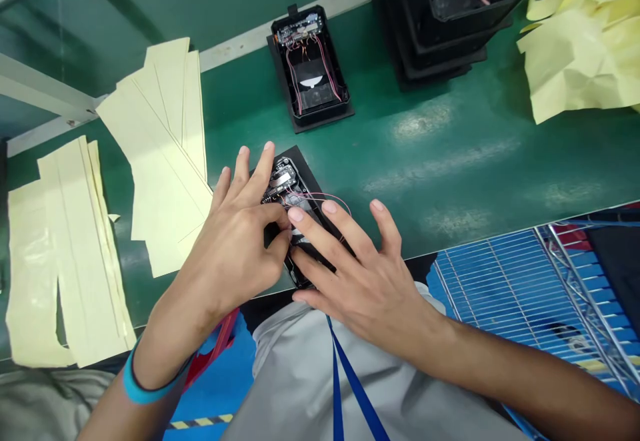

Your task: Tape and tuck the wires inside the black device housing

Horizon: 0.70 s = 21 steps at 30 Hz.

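Observation:
A black plastic housing (316, 234) with an open interior lies at the bench's front edge, partly covered by both hands. Inside its far end sits a small circuit board (281, 181), and thin pink wires (330, 196) loop out past its right side. Over the housing, my left hand (240, 234) pinches thumb and index finger together; whatever is between them is hidden. Its other fingers stretch out beside the circuit board. My right hand (360, 274) lies across the housing's near right part with fingers spread, the index fingertip close to the left hand's pinch.
A similar open housing (326, 71) with board and wires stands farther back on the green bench (475, 161). Black housings are stacked (425, 44) at back right. Yellow paper sheets (165, 154) lie left, crumpled ones (575, 61) right. A wire rack (500, 281) stands beyond the front edge.

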Each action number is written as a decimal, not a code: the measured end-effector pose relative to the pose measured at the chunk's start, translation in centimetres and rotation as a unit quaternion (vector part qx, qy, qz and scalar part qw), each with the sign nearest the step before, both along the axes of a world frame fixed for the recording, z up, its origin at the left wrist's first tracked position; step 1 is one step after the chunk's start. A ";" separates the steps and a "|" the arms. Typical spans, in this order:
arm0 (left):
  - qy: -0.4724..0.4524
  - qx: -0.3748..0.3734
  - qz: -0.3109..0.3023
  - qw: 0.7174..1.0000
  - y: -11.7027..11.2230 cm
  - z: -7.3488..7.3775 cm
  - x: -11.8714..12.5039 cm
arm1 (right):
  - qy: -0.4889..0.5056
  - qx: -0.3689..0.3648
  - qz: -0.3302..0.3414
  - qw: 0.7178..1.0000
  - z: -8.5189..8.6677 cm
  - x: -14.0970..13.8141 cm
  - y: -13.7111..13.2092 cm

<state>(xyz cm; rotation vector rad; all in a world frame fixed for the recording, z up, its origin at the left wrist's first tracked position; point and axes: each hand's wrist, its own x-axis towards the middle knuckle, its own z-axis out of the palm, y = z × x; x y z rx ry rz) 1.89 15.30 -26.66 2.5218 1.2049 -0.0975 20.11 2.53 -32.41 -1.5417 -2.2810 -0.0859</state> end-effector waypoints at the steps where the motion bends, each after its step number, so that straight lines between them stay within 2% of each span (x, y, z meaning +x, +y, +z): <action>1: -0.002 -0.002 -0.003 1.000 0.2 0.0 0.0 | -0.010 0.002 0.003 1.000 -0.1 0.1 0.0; 6: -0.028 -0.034 0.018 0.999 1.3 0.4 -0.4 | -0.041 0.017 0.022 0.999 -0.3 0.5 -0.2; 10: -0.048 -0.077 0.033 0.995 1.9 0.5 -0.7 | -0.049 -0.005 0.035 0.998 0.0 0.6 -0.2; 15: -0.065 -0.092 0.036 0.993 1.7 0.5 -0.8 | -0.037 -0.007 0.033 0.999 0.2 0.8 0.1; 21: -0.037 -0.081 0.020 0.996 0.9 0.6 -0.4 | -0.035 -0.010 0.031 0.999 0.3 0.9 0.2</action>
